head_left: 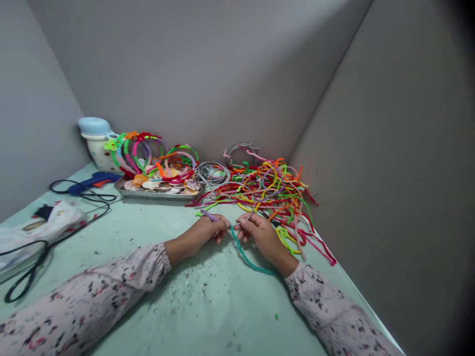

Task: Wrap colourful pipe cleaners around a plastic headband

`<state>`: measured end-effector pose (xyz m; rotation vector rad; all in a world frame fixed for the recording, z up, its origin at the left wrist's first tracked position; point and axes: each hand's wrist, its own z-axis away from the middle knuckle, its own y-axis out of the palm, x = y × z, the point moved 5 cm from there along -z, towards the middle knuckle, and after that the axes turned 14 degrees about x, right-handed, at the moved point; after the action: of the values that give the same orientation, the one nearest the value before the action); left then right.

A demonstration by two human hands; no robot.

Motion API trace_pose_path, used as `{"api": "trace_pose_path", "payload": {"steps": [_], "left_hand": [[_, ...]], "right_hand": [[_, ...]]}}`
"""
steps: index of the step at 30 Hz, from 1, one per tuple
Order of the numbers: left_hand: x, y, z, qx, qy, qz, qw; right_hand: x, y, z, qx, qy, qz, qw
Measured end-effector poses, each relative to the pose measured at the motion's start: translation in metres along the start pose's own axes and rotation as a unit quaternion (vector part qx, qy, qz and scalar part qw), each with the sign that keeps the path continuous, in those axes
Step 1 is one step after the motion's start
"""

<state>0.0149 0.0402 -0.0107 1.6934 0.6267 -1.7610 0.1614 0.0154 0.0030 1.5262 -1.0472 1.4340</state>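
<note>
My left hand (208, 229) is closed, its fingertips pinching a band whose purple fuzzy end (208, 215) sticks out beyond the thumb. Close by on the right, my right hand (259, 234) is closed too, gripping a thin grey band (251, 211) that rises past the fingers. A teal pipe cleaner (241, 251) starts between the fingertips of both hands and curves down to the right, towards my right wrist. Whether the purple and grey parts are one hoop is hard to make out.
Loose colourful pipe cleaners (276, 183) lie heaped behind my right hand, with yellow-handled scissors (286, 241) beside them. Grey hoops (213, 173) stand near a metal tray (156, 195) of shells and wrapped headbands. Farther left are a blue-lidded container (97, 143), a blue glue gun (92, 182), black cable (55, 243) and a plastic bag (55, 225).
</note>
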Motion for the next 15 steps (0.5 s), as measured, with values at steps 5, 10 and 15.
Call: {"api": "trace_pose_path", "payload": {"steps": [5, 10, 15], "left_hand": [[0.0030, -0.0017, -0.0025, 0.004, 0.006, 0.022, 1.000], [0.0031, -0.0032, -0.0014, -0.010, -0.016, 0.019, 1.000], [0.0023, -0.0030, 0.0000, -0.005, -0.008, 0.040, 0.999]], "right_hand": [[-0.0023, -0.0016, -0.0012, 0.008, -0.001, -0.016, 1.000], [-0.0006, 0.0001, 0.0008, 0.041, -0.002, -0.023, 0.999], [0.0019, -0.0001, 0.0039, 0.064, -0.007, 0.009, 0.998]]}}
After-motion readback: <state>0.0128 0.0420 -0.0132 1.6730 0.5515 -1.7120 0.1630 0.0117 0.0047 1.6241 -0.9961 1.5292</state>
